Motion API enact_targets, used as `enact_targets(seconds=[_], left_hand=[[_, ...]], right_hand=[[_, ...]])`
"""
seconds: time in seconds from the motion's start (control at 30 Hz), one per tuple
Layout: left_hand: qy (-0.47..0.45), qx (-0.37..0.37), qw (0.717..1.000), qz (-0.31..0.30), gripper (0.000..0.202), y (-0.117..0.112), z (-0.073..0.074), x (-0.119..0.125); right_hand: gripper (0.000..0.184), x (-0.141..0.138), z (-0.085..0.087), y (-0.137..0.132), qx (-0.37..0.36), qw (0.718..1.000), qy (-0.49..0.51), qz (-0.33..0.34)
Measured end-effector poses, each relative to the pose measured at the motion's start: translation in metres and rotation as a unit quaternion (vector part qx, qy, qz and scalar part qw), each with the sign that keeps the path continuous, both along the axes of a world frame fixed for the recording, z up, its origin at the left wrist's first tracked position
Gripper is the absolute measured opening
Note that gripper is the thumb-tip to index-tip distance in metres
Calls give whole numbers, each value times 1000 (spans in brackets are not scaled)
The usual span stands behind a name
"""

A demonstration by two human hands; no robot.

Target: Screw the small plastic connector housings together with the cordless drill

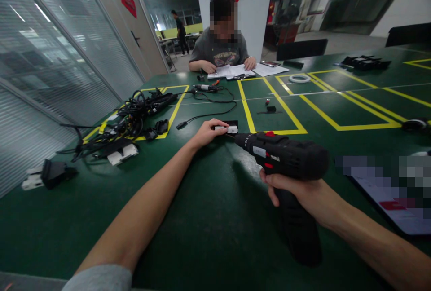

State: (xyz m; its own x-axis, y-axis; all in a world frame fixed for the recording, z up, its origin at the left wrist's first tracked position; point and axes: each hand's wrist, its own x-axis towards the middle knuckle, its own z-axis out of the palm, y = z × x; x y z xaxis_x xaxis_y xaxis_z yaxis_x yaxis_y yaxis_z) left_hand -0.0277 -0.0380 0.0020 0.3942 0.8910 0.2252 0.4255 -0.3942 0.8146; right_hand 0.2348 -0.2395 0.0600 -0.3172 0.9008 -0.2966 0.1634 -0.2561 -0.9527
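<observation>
A black cordless drill [286,152] with red accents is in my right hand [296,190], its fingers wrapped round the handle. The thin bit points left, its tip at or close to a small black-and-white part [232,129] on the green table. I cannot tell whether the bit touches it. My left hand [209,132] is closed on that part, fingertips over its white strip, steadying it against the tabletop. Some of the part is hidden under the fingers.
Tangled black cables [144,107] lie at the left, near a black-and-white block [50,174]. Yellow tape [247,111] marks rectangles on the green table [202,219]. A phone-like slab [387,196] lies at the right. Opposite, a person [218,53] sits over papers [232,72].
</observation>
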Motion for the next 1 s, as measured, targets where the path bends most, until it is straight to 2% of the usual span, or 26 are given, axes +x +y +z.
enact_targets(seconds=[0.17, 0.3, 0.43, 0.6, 0.7, 0.83, 1.0], left_hand=[[13, -4, 1000, 5, 34, 0, 3, 0], [18, -5, 1000, 5, 35, -1, 5, 1], [22, -3, 1000, 9, 34, -1, 4, 1], [27, -3, 1000, 11, 35, 0, 3, 0], [28, -3, 1000, 10, 36, 1, 2, -1], [29, -5, 1000, 7, 37, 1, 3, -1], [34, -5, 999, 7, 35, 1, 5, -1]], right_hand=[[31, -11, 12, -2, 21, 997, -73, 23], [26, -16, 14, -3, 39, 995, -85, 24], [27, -15, 11, -2, 37, 997, -42, 52], [42, -12, 11, 2, -25, 993, 56, 100], [36, -13, 10, 3, -18, 992, 55, 114], [29, -14, 9, 2, 8, 994, 39, 98], [23, -9, 13, 4, -2, 995, 10, 104]])
